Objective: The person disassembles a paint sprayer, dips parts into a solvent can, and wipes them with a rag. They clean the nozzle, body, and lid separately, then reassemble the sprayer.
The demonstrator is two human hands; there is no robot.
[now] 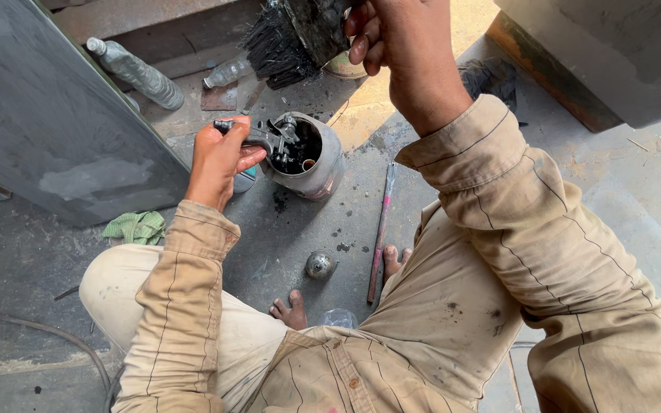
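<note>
My left hand (219,157) grips the dark metal handle of a spray gun (269,139), which lies over the mouth of a grey metal cup (323,164) tipped on its side on the floor. The cup's inside is black and dirty. Up at the top of the view, my right hand (399,46) holds a wide brush (292,38) with black, paint-soaked bristles, raised above the cup and apart from it.
A small round metal cap (320,265) lies on the stained grey floor by my bare feet. A thin pink-marked rod (380,229) lies to its right. Two clear plastic bottles (135,73) and a green rag (138,226) sit near a large grey panel (47,122).
</note>
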